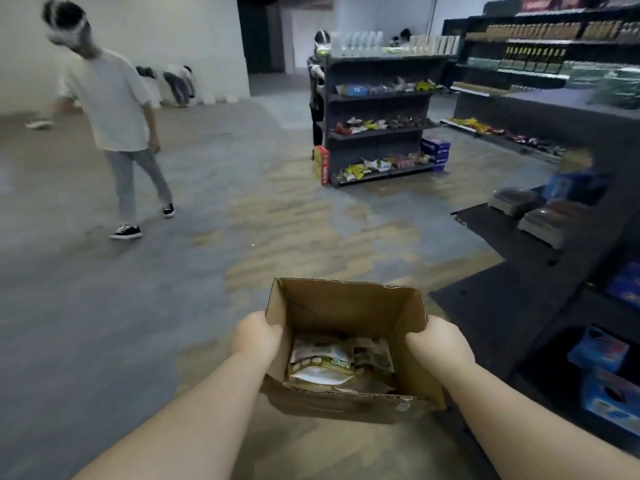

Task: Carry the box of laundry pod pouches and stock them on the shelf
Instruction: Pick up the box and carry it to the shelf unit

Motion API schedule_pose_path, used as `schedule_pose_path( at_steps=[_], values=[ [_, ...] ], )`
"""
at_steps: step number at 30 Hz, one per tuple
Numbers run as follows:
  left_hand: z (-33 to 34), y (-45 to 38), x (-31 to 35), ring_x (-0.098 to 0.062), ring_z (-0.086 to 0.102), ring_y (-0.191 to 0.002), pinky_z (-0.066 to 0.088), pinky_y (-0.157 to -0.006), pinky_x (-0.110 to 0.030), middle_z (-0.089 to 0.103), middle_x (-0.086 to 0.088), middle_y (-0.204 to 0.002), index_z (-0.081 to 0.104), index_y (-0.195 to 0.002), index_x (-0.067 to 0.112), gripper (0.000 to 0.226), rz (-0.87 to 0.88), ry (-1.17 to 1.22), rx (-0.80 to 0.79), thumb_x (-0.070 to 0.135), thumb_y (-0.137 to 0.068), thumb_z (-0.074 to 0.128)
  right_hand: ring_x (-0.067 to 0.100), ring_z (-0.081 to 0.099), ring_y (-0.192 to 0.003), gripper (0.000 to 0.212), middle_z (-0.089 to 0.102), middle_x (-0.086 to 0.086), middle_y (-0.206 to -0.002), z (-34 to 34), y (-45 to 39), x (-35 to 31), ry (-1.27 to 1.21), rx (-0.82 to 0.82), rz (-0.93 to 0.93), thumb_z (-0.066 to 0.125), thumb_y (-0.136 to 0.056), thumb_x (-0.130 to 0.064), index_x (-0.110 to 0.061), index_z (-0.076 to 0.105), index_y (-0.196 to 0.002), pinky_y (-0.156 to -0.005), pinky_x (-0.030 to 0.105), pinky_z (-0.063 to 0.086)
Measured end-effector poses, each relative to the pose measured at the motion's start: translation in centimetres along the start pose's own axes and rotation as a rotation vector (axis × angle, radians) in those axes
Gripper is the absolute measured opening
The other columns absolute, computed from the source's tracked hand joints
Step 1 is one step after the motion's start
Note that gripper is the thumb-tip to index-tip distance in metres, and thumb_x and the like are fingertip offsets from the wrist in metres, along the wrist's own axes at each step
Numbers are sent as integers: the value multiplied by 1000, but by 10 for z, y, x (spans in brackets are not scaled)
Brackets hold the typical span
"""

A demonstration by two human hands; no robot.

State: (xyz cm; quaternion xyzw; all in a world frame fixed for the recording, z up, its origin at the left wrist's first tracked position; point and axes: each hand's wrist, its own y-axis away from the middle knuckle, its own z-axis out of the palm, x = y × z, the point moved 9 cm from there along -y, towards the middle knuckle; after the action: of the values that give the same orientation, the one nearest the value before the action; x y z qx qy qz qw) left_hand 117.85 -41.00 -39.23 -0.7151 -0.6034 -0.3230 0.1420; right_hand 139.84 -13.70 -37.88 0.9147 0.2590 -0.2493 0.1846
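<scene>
we see a big open room with a floor (173, 271) of patchy grey and tan. white wall (156, 36) at the back left, a dark doorway (263, 32) beside it. a freestanding dark shelf unit (377, 133) stands mid-room, its tiers loaded with snack bags, white bottles lined on top. a red carton (322, 164) leans at its left end, blue cartons (435, 152) stacked at its right end. dark wall shelving (540, 64) at the right rear holds rows of bottles and packs. closer right, more dark shelves (519, 244) with blue boxes. a person in a white t-shirt (114, 105) walks at left; others farther back. light is dim and even.
</scene>
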Motion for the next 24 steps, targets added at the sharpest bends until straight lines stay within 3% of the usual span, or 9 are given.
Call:
schedule_pose_path(
  at_steps=[4, 15, 24],
  values=[
    [-15, -51, 6, -35, 65, -92, 44, -69, -30, 69, -12, -90, 64, -83, 13, 8, -98, 4, 98, 15, -86, 57, 27, 67, -78, 27, 69, 3, -82, 14, -77, -57, 24, -62, -122, 42, -86, -37, -25, 64, -78, -76, 42, 60],
    [-64, -166, 3, -31, 53, -73, 36, -59, -27, 54, -6, -70, 47, -63, 15, 22, -267, 66, 223, 10, -85, 53, 27, 63, -76, 11, 65, 3, -79, 51, -205, -201, 124, -172, -265, 49, -80, -22, -18, 58, -76, -63, 30, 48],
    [-100, -352, -2, -32, 53, -74, 36, -60, -28, 53, -8, -72, 45, -61, 15, 25, -210, 71, 205, 9, -84, 53, 26, 63, -72, 11, 66, 4, -77, 114, -310, -318, 148, -121, -245, 50, -79, -20, -17, 59, -74, -59, 27, 47]
  ],
)
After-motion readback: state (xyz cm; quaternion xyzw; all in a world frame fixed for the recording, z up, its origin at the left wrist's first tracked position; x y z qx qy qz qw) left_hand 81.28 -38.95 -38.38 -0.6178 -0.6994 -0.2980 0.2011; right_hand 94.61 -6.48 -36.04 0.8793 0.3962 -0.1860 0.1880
